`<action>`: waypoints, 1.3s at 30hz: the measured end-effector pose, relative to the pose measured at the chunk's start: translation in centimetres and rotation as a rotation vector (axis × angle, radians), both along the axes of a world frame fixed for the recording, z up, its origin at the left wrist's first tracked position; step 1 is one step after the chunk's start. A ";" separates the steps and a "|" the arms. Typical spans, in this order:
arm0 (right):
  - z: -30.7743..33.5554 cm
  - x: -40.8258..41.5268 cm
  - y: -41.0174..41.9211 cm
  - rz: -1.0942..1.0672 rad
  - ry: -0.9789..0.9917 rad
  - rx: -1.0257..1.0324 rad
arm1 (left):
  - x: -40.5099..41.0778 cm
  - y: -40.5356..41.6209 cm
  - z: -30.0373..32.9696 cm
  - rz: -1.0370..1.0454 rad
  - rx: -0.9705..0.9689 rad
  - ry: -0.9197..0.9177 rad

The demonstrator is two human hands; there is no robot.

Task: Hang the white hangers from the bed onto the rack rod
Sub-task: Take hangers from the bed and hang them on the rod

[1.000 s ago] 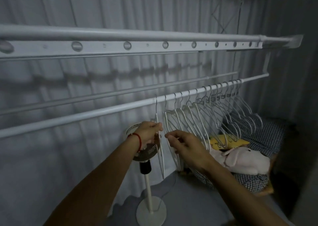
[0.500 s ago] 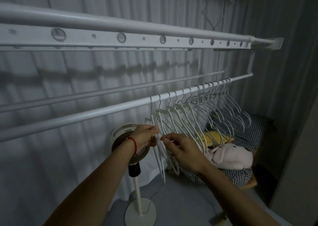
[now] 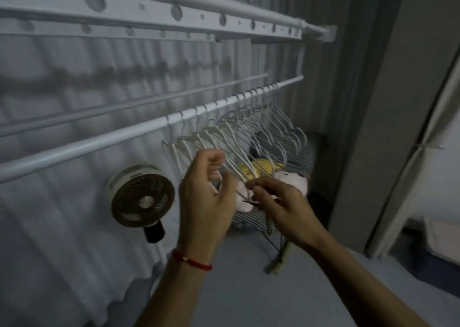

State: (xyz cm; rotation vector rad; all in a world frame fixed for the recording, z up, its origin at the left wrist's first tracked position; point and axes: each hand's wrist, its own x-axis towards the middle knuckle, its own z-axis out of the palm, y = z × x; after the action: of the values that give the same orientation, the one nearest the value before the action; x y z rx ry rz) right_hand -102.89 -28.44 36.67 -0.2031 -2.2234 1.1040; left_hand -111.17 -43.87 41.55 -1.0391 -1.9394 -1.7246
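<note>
The left hand (image 3: 204, 192), a red cord bracelet (image 3: 191, 263) at its wrist, hangs below the rack rod (image 3: 99, 144) with its fingers loosely curled; whether they pinch a wire is blurred, so I cannot tell. The right hand (image 3: 278, 202) sits just beside it, fingers bent, apparently on a thin dark strand, though that too is unclear. Half a second ago both hands were up against the leftmost hanger; now they have dropped lower and the view has swung right. The white hangers (image 3: 239, 137) hang in a row along the rod, above the soft toys (image 3: 268, 175). I judge this batch hung, so the next step is probably fetching more from the bed. A standing fan (image 3: 143, 199) faces the camera at left.
</note>
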 end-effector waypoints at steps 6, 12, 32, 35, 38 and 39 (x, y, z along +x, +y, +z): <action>-2.2 9.6 3.2 -0.279 -0.073 -0.009 | 8.3 7.7 -3.6 -0.445 -0.141 -0.244; -5.5 25.8 6.6 -0.587 -0.100 -0.065 | 20.7 14.2 -8.8 -0.704 -0.371 -0.545; -24.4 82.1 1.5 -1.586 -0.369 -0.815 | 76.1 26.2 -26.2 -1.513 -1.216 -0.467; -25.9 85.7 0.7 -1.706 -0.374 -0.956 | 81.2 27.9 -28.4 -1.624 -1.319 -0.335; -27.6 88.5 -0.3 -1.854 -0.332 -1.092 | 85.5 29.5 -30.3 -1.740 -1.445 -0.209; -28.1 89.3 -0.7 -1.893 -0.323 -1.141 | 86.9 29.9 -30.7 -1.777 -1.485 -0.160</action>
State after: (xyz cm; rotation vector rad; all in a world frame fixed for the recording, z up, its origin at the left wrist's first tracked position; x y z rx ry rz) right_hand -13.55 -29.17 8.60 -2.3179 -0.4237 0.8400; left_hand -24.29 -14.00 10.89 -3.9048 -2.1718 0.0816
